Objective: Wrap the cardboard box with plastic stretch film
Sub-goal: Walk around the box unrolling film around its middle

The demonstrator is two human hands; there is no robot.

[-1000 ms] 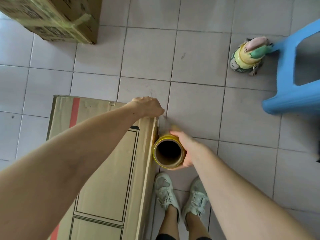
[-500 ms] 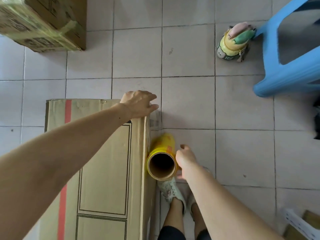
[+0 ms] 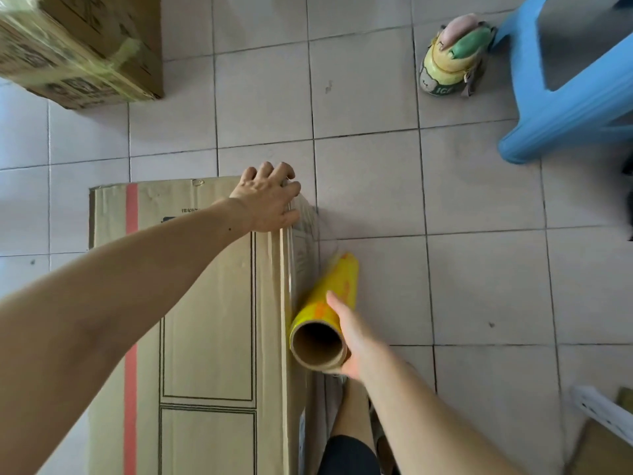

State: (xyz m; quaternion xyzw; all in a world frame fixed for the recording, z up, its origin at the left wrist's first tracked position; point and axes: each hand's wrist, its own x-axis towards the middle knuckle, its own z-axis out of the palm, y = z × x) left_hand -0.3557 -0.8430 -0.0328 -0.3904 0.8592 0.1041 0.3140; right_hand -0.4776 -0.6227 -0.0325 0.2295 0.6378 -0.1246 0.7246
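Note:
A tall cardboard box [image 3: 205, 303] with a red stripe and black printed frames stands on the tiled floor at lower left. My left hand [image 3: 269, 200] presses the loose end of clear film onto the box's far right top corner, fingers spread. A yellow roll of stretch film [image 3: 330, 303] with a brown cardboard core lies tilted beside the box's right side. My right hand [image 3: 349, 334] grips the roll near its open end. A thin sheet of film stretches from the roll up to the corner.
A second taped cardboard box [image 3: 78, 46] sits at the top left. A blue plastic stool [image 3: 565, 97] stands at the top right with a colourful bottle [image 3: 452, 60] lying beside it. My legs and shoes [image 3: 349, 423] are below the roll. A white object [image 3: 603, 413] lies at lower right.
The roll has tipped from end-on to slanted away from me and dropped lower along the box side, paying out film. My left hand spread flat on the corner. The view shifted.

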